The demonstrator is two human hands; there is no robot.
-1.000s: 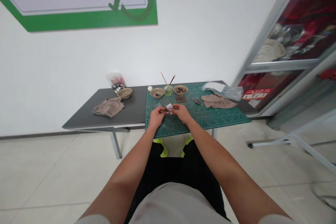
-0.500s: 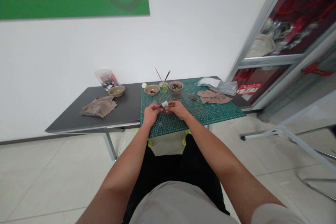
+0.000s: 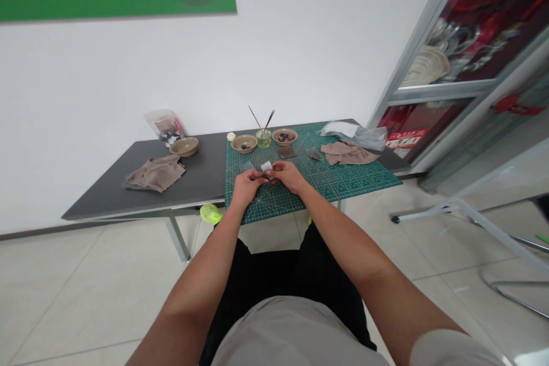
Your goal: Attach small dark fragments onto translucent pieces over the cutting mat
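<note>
My left hand (image 3: pixel 247 184) and my right hand (image 3: pixel 288 175) meet over the green cutting mat (image 3: pixel 281 200), fingertips close together. Between them a small white piece (image 3: pixel 266 166), perhaps folded paper or cloth, stands up from my right fingers, which are closed on it. My left thumb and fingers are pinched at its lower side; whatever they hold is too small to make out. Just beyond the hands lie a small grey-blue sheet (image 3: pixel 247 166) and a brown flat piece (image 3: pixel 286 152).
Behind them stand a bowl (image 3: pixel 244 144), a glass jar (image 3: pixel 263 138) with two brushes and a bowl of dark pieces (image 3: pixel 285 137). Brown cloths (image 3: pixel 155 174) (image 3: pixel 348 153), another bowl (image 3: pixel 184 147), a tipped clear tub (image 3: pixel 165 127) and a plastic bag (image 3: pixel 355 134) lie around.
The camera view has shifted slightly. Both hands stay together at the white piece, which has tilted a little. A yellow shoe has come out further on the left under the table.
</note>
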